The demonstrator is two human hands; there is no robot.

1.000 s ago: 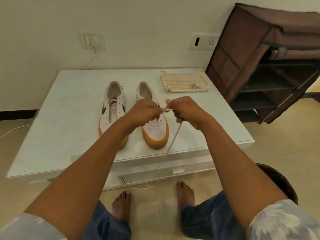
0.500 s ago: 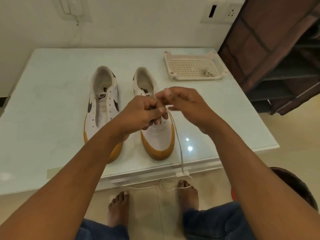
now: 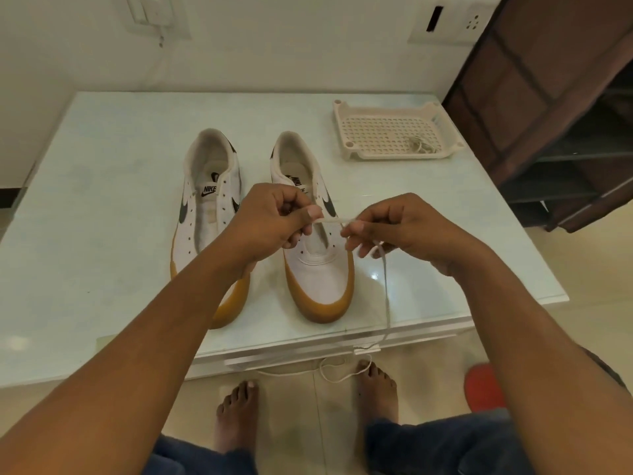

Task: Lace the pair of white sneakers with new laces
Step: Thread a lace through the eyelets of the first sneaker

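Two white sneakers with tan soles stand side by side on the pale table point(image 3: 102, 234), toes toward me, with no laces in their eyelets. My left hand point(image 3: 270, 217) and my right hand point(image 3: 394, 224) hover over the right sneaker point(image 3: 318, 269) and pinch a short stretch of a white lace point(image 3: 334, 220) between them. From my right hand the lace hangs down over the table's front edge and loops on the floor by my feet. My left forearm covers part of the left sneaker point(image 3: 209, 207).
A cream perforated tray point(image 3: 387, 132) at the table's back right holds another bundled lace point(image 3: 419, 145). A brown fabric shoe rack point(image 3: 548, 97) stands right of the table. A red object point(image 3: 483, 385) lies on the floor by my right leg.
My hands have drawn apart, so a short length of lace now shows between them. The view has moved closer and tilted down over the table.
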